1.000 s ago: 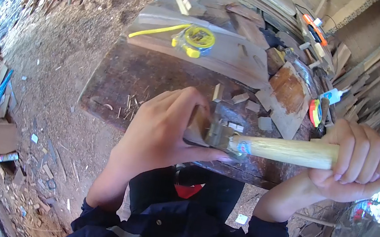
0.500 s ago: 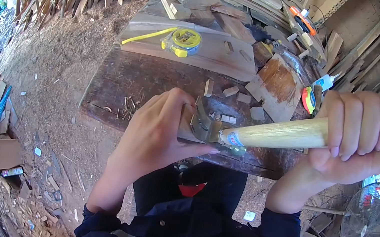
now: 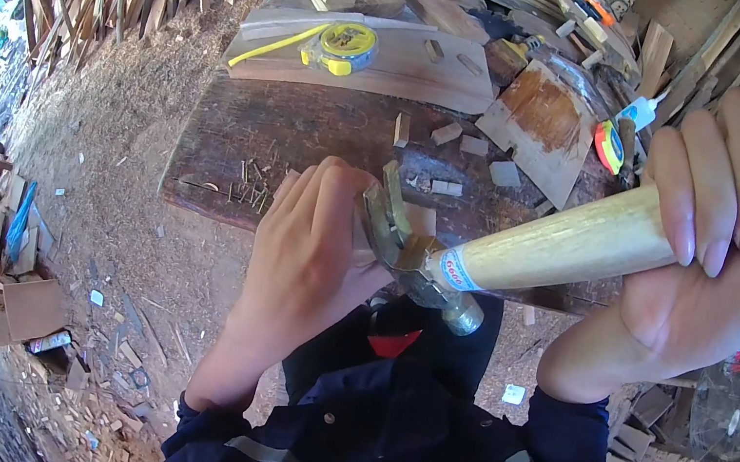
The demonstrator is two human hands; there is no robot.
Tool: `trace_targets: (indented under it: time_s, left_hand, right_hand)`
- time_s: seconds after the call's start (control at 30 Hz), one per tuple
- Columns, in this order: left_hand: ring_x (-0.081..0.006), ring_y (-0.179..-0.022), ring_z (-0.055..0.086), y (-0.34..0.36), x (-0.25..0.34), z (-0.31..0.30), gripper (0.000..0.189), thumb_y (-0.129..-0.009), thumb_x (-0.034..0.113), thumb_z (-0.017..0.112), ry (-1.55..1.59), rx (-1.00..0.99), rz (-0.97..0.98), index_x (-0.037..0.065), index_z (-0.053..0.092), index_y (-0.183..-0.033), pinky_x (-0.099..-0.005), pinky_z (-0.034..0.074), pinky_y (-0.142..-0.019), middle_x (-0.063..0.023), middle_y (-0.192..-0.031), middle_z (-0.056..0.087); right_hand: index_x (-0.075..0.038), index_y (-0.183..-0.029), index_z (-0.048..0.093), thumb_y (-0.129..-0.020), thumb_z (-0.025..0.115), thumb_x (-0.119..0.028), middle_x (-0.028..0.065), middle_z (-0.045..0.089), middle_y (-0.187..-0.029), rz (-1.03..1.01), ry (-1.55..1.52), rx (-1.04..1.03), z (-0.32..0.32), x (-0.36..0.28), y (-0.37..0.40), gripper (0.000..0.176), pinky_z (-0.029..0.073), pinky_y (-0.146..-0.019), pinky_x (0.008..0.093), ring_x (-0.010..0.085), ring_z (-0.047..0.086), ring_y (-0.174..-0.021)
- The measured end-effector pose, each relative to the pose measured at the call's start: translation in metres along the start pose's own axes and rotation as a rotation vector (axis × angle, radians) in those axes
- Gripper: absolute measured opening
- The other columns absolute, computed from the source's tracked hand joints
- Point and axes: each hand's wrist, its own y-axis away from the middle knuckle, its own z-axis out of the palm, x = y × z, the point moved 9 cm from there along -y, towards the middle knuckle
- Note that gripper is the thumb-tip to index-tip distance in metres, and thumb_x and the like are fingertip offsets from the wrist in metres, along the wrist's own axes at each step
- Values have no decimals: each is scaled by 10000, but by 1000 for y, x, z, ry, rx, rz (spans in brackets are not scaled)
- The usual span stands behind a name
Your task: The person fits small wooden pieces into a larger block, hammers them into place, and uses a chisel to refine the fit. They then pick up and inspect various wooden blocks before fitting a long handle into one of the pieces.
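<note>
My right hand (image 3: 731, 206) is wrapped round the pale wooden handle of a claw hammer (image 3: 561, 240). The hammer's metal head lies beside my left hand (image 3: 311, 255), its claw toward the fingers and its round face toward my lap. My left hand is closed on a wooden piece (image 3: 368, 255) at the front edge of the dark workbench (image 3: 279, 131); the hand and the hammer head hide most of that piece. Loose nails (image 3: 249, 187) lie just left of my left hand. Small wooden blocks (image 3: 474, 146) sit behind the hammer head.
A yellow tape measure (image 3: 345, 47) rests on a board (image 3: 416, 81) at the back of the bench. A stained wood plate (image 3: 546, 133), a red-yellow tape measure (image 3: 609, 146) and a glue bottle (image 3: 640, 111) are at the right. A fan (image 3: 727, 423) stands at the lower right.
The hammer has tilted, its head now lower with the round face showing over my lap. My right hand has come nearer the camera. The whole view has shifted slightly.
</note>
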Motion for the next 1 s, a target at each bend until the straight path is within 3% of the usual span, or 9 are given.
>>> trace_targets:
  time_s: [0.13, 0.23, 0.33, 0.43, 0.53, 0.63, 0.77, 0.93, 1.0]
  left_hand:
    - [-370, -909, 602, 4, 2, 2, 589, -694, 131, 883, -31, 56, -53, -7, 520, -1138, -458, 474, -803, -161, -1014, 563]
    - [-428, -1004, 664, 7, 1, 4, 777, -707, 157, 925, -104, -9, -51, -22, 477, -1317, -483, 530, -849, -223, -1075, 640]
    - [-427, -931, 678, 5, 10, 7, 787, -720, 172, 932, -77, -1, 66, -47, 469, -1318, -470, 545, -798, -217, -1038, 639]
    - [-328, -806, 655, 9, 17, 2, 521, -734, 156, 900, -53, 87, 65, 12, 530, -1071, -420, 522, -676, -120, -937, 587]
    - [-307, -747, 669, 11, 30, -3, 498, -749, 189, 906, -23, 93, 3, 27, 541, -1045, -410, 531, -621, -87, -884, 594]
    - [-306, -733, 684, 11, 32, -2, 541, -760, 241, 919, -7, 40, 5, 30, 527, -1070, -410, 544, -612, -74, -854, 599]
    - [-320, -763, 698, 17, 20, 14, 606, -759, 279, 929, 156, -187, -100, 27, 501, -1107, -417, 550, -626, -92, -903, 631]
    - [-350, -816, 717, 22, 19, 20, 625, -759, 292, 929, 291, -306, -71, 36, 498, -1132, -441, 555, -649, -108, -990, 651]
    - [-374, -826, 725, 24, 23, 19, 733, -699, 316, 980, 301, -386, -31, 16, 488, -1152, -448, 556, -697, -159, -980, 659]
  right_hand:
    - [-127, -838, 398, -1125, 357, -160, -24, 387, -687, -4, -11, 27, 0, -2, 8, 293, 353, -529, 255, 85, 331, -513]
    - [-116, -857, 409, -1115, 367, -141, -24, 388, -703, -3, -15, 5, 5, -2, 10, 262, 355, -552, 257, 88, 338, -533]
    - [-102, -872, 420, -1099, 386, -125, -21, 388, -715, 33, -10, 11, 0, -13, 14, 230, 363, -572, 263, 97, 346, -554]
    - [-90, -871, 422, -1068, 436, -102, -3, 403, -732, 17, -76, 56, -5, -20, 19, 198, 378, -587, 279, 114, 360, -571]
    - [-85, -863, 417, -1040, 465, -60, 13, 415, -738, -5, -130, 106, -10, -30, 23, 185, 388, -593, 285, 123, 374, -565]
    - [-85, -858, 405, -1021, 473, -16, 22, 418, -732, 82, -54, 119, -12, -44, 27, 189, 392, -588, 283, 125, 388, -541]
    - [-83, -874, 413, -1046, 468, -24, 14, 406, -717, 115, -37, 119, -13, -41, 30, 190, 380, -574, 287, 119, 380, -527]
    - [-42, -910, 449, -1039, 475, 8, 11, 444, -719, -87, -173, 145, -13, -35, 53, 141, 435, -555, 233, 107, 453, -547]
    - [-47, -877, 454, -1014, 489, 26, 14, 455, -700, -130, -220, 154, -21, -30, 69, 159, 436, -541, 233, 107, 460, -533]
